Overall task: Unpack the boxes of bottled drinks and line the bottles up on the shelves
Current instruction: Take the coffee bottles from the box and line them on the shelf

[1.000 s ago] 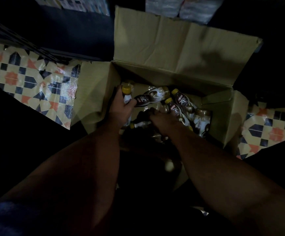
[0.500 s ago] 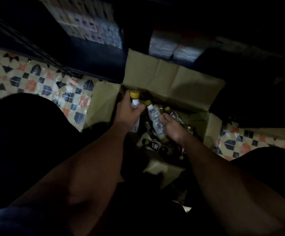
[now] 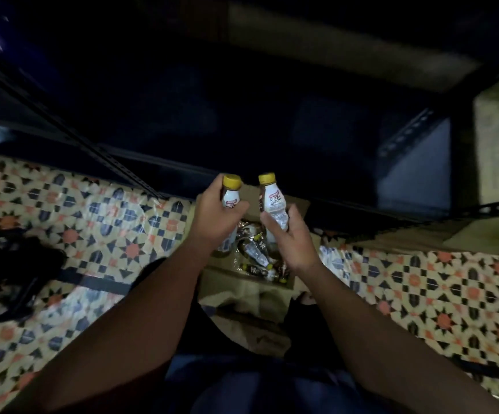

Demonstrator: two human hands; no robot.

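Pretty dark shot, but both hands are up above the box with a bottle each. Left hand has its fingers wrapped round the left bottle, yellow cap up at 12 o'clock and roughly upright, with the hand hiding most of the body. Right hand grips the right bottle low down, fingers curled round the lower half, thumb along the side; that one leans a bit with its cap toward 11 o'clock. The label on it is white with a red logo, text too blurry to read. The two bottles sit just beside each other, not touching as far as I can tell.

Below, at 6 o'clock from the hands, the cardboard box is open on the floor, which has a patterned tile look in orange, navy and cream. Inside it there's a heap of loose bottles lying on their sides, all jumbled.

Up at 12 o'clock there's a dark shelf, too dim to make out what's on it. A black bag-like thing sits on the floor at 9 o'clock.
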